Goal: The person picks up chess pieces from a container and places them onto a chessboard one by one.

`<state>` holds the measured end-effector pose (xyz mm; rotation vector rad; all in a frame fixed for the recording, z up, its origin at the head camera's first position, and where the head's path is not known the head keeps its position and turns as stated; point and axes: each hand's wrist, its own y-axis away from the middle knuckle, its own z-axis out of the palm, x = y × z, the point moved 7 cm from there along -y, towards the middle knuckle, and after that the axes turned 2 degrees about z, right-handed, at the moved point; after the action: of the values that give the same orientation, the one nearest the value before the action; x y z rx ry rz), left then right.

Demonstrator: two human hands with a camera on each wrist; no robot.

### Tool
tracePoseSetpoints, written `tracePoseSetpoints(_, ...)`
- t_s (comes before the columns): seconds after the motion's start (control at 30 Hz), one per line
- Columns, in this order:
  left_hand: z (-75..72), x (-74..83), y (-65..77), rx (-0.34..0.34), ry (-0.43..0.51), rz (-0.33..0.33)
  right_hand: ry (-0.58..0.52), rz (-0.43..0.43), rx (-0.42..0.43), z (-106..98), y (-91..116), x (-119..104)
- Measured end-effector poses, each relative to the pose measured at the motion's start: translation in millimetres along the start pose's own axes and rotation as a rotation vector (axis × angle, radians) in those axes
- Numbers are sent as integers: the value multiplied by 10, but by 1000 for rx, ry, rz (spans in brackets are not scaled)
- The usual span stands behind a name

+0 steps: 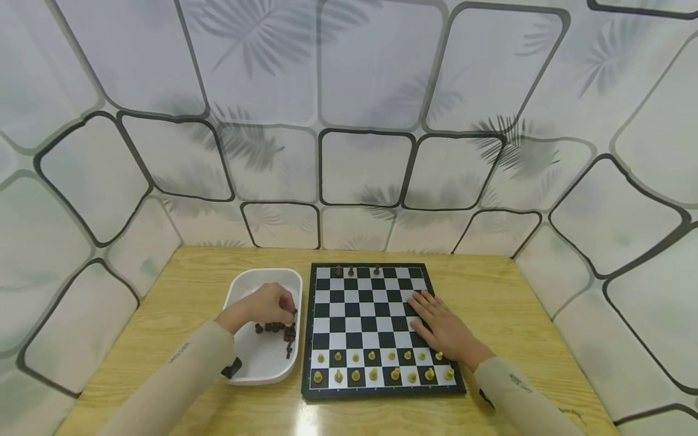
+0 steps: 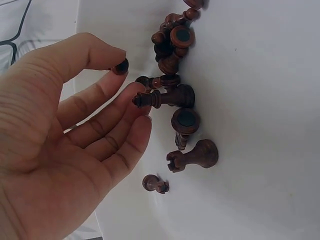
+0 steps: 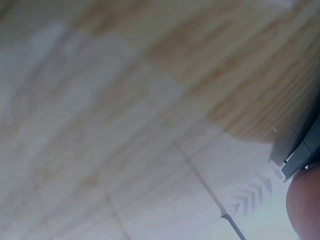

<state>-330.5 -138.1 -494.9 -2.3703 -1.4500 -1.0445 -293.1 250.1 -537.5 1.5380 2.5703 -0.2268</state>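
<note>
Over the white tray (image 1: pixel 262 366), my left hand (image 1: pixel 269 304) pinches a small dark brown chess piece (image 2: pixel 120 67) between thumb and forefinger. Its dark round base shows in the left wrist view; the rest is hidden by the fingers. Below the other fingertips lie several brown chess pieces, among them a rook (image 2: pixel 197 155) on its side. My right hand (image 1: pixel 444 330) rests with fingers spread on the right side of the black-and-white chessboard (image 1: pixel 360 310). Three dark pieces, one a reddish-brown piece (image 1: pixel 339 271), stand in the board's far row.
Yellow chess pieces (image 1: pixel 373 374) fill the two rows nearest me. Tray and board sit side by side on a light wooden table (image 1: pixel 485 278). Patterned fabric walls (image 1: pixel 360 169) rise behind the table and at both sides.
</note>
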Motion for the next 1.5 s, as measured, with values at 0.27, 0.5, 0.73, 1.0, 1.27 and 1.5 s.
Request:
tracePoseSetpoints(0.27,-239,72,42,157,40,84,15,-5,12,-2,-10,15)
tracePoseSetpoints(0.5,-421,178,85,280,100,98,12,-11,13,2,-8,16)
tracePoseSetpoints(0.73,-481,243,66,332,105,100,-2,-6,10,12,0,3)
tracePoseSetpoints(1.0,-527,372,6,364,91,95,5,-4,16,-8,2,-2)
tracePoseSetpoints(1.27,-513,495,-135,387,78,121,12,-3,13,-1,5,2)
tracePoseSetpoints(1.5,-459,577,-290,390,67,164,15,-9,19,-12,6,-2)
